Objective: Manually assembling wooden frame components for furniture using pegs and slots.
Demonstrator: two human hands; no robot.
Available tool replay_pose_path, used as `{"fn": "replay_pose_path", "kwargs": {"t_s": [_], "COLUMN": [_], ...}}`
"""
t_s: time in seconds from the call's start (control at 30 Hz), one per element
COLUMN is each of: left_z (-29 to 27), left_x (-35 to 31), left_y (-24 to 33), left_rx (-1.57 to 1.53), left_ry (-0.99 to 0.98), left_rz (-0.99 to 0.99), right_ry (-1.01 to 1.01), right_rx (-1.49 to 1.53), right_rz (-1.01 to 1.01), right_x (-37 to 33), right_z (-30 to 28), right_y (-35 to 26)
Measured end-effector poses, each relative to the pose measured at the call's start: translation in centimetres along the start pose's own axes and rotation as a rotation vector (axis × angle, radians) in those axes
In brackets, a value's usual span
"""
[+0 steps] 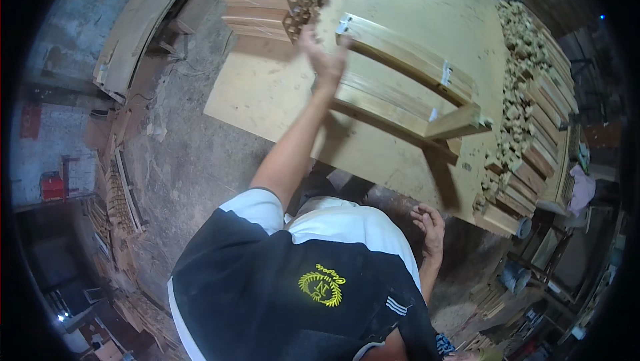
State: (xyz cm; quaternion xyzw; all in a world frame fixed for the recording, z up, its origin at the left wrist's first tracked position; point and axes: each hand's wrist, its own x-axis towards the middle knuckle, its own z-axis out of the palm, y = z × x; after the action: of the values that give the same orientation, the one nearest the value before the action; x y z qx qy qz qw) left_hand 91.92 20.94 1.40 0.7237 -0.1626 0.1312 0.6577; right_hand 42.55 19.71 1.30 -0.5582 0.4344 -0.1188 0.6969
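My left hand (325, 61) reaches over the plywood table, slightly blurred, thumb and fingers apart with nothing seen between them. Its fingertips are by the pale notched ends of a stack of wooden slats (257, 2); whether they touch cannot be told. The thumb is close to the near-left end of a long wooden rail (400, 61). A second rail (380, 116) lies nearer to me, roughly parallel. At their right ends a shorter wooden piece (457, 123) stands out at an angle. Beside my body, off the table's front edge, my right hand (431, 229) is empty, fingers loosely bent and apart.
The plywood tabletop (250, 88) has its front edge just before me. A long pile of wooden sticks (533, 128) lines its right side, with a pink cloth (582, 190) beyond. Boards (143, 34) lean along the left wall, and a red box (51, 186) is at far left.
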Motion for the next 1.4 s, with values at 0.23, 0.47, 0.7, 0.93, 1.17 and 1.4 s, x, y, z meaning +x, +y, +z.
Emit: {"fn": "replay_pose_path", "kwargs": {"t_s": [0.23,0.47,0.7,0.93,1.17,1.4], "left_z": [-7.1,-10.3,-17.4,-17.3,-17.5,-18.7], "left_x": [12.7,14.5,3.3,5.2,5.3,6.3], "left_y": [-8.1,-12.1,-5.9,-8.9,-11.1,-9.8], "left_rx": [0.165,-0.346,-0.519,-0.786,-0.631,-0.673], "left_ry": [0.176,0.324,-0.018,0.167,0.106,-0.010], "left_rz": [-0.410,-0.551,-0.442,-1.036,-1.033,-1.102], "right_ry": [-0.164,-0.359,-0.402,-0.299,-0.382,-0.305], "right_rx": [-0.068,-0.218,-0.462,-0.816,-1.510,-1.589], "right_rz": [-0.010,-0.228,-0.426,-0.679,-0.579,-1.098], "right_x": [5.1,10.7,17.5,28.6,30.6,25.8], "right_z": [8.2,16.6,30.2,40.0,42.9,43.0], "right_y": [-3.8,-12.9,-22.1,-18.7,-18.1,-14.7]}}
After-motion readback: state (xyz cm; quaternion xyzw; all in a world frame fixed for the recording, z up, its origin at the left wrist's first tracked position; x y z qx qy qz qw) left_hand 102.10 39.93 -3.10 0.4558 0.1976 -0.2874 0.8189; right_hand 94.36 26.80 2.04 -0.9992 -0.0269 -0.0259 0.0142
